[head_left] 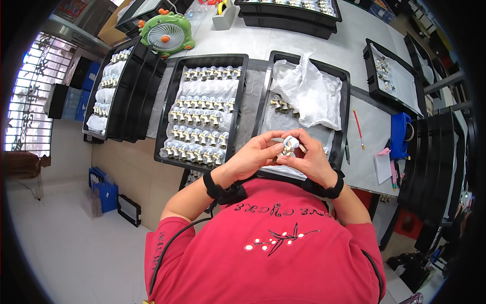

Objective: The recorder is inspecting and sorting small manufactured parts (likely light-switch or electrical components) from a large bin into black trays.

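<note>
1. I am pinching a small white fitting (pixel 290 144) between the fingers of my left hand (pixel 251 158) and right hand (pixel 307 158).
2. Beyond my fingers, a crumpled plastic bag (pixel 309 91) is lying in the black tray (pixel 346 101).

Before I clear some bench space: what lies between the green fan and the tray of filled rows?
In the head view, only bare grey tabletop separates the green fan from the black tray of small parts; nothing sits between.
</note>
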A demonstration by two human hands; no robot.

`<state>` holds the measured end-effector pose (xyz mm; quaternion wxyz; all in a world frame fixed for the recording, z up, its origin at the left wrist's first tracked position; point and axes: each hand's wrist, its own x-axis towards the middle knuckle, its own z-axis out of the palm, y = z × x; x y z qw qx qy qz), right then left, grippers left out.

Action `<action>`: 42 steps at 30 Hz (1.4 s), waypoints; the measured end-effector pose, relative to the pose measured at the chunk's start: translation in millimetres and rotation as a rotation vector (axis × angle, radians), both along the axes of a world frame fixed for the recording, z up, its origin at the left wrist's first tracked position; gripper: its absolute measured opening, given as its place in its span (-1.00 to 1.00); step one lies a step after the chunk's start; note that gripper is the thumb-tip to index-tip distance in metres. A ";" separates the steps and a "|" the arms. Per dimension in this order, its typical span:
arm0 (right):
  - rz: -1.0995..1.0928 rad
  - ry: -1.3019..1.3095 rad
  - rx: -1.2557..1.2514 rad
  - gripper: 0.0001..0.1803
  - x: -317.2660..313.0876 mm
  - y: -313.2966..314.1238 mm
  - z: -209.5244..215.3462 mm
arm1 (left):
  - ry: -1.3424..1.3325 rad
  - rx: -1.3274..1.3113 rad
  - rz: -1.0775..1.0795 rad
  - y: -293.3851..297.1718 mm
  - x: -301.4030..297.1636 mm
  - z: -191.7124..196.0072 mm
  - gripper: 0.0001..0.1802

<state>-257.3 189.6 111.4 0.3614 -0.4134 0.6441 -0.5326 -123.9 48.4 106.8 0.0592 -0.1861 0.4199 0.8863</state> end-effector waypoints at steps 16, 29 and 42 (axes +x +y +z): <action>-0.133 0.265 -0.187 -0.07 10.6 8.8 -4.8 | 0.165 0.158 0.201 18.0 -3.4 16.0 -0.44; -0.094 0.337 -0.171 -0.17 7.6 10.5 0.7 | 0.127 -0.248 0.221 19.5 -0.4 17.6 -0.43; -0.188 0.370 -0.272 -0.04 6.8 10.2 -3.5 | 0.061 -0.080 0.198 12.2 1.5 18.0 -0.54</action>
